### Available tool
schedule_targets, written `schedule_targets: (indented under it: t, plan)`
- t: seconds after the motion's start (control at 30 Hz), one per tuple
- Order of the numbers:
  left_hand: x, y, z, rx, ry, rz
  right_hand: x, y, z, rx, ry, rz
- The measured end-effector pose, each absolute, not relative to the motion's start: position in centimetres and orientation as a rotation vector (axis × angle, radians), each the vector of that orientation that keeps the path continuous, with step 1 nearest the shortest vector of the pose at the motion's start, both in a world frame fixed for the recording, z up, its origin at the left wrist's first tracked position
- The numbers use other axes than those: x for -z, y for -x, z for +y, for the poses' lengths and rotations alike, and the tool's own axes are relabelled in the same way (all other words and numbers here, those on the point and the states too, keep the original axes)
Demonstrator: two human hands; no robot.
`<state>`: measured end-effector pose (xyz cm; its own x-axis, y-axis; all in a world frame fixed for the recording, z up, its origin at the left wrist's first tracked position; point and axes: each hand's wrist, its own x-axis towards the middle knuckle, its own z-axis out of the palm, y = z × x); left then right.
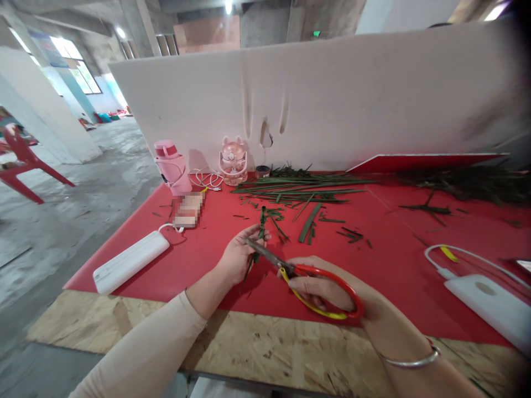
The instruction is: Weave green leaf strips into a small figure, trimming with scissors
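My left hand pinches a small bundle of woven green leaf strips, held upright above the red table cover. In my right hand is a pair of scissors with red and yellow handles. Their dark blades point left and lie across the leaf piece, right by my left fingers; whether they touch it I cannot tell. Just beyond my hands, cut leaf scraps are scattered. Long green leaf strips lie in a pile farther back.
A pink bottle, a pink bear-shaped jar and a white cable stand at the back left. White power banks lie left and right. Behind rises a white panel. More leaves heap at the back right.
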<state>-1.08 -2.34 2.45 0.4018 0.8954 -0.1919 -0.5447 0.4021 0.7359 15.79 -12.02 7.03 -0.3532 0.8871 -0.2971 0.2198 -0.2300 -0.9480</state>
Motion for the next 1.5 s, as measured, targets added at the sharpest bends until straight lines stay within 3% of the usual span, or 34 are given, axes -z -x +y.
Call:
schedule_targets:
  t: [0.2, 0.27, 0.4, 0.53, 0.63, 0.7, 0.8, 0.9, 1.27, 1.5]
  plan:
    - [-2.7, 1.9, -1.8, -0.867, -0.475, 0.663, -7.4, -18.0, -11.5, -1.538, 1.234, -1.478]
    - [-2.8, 2.0, -2.0, -0.834, -0.499, 0.634, -6.7, -19.3, -10.5, -1.213, 1.421, -1.409]
    - [-3.0, 1.8, -2.6, -0.817, -0.586, 0.612, -4.9, -22.0, -8.9, -0.234, 2.009, -1.441]
    - [-3.3, 1.6, -3.4, -0.785, -0.695, 0.591, -4.2, -22.1, -8.9, -0.055, 2.205, -1.632]
    - [-3.2, 1.3, -3.9, -0.801, -0.783, 0.586, -4.9, -19.8, -9.3, 0.087, 2.004, -1.507]
    - [-3.0, 1.1, -4.3, -0.851, -0.848, 0.599, -5.3, -17.7, -9.5, -0.197, 1.754, -1.455]
    - [-2.5, 0.7, -4.9, -0.936, -0.958, 0.601, -5.3, -14.9, -9.6, -0.916, 1.412, -1.416]
    - [-2.6, 0.5, -5.3, -0.919, -1.03, 0.585, -4.9, -13.4, -9.5, -1.276, 1.158, -1.3]
    - [-4.0, 2.4, -2.7, -0.805, -0.604, 0.506, -4.5, -13.8, -9.6, -1.561, 1.072, -1.041]
    - [-3.4, 2.4, -2.3, -0.752, -0.785, 0.695, -4.1, -13.9, -9.5, -1.557, 1.183, -1.084]
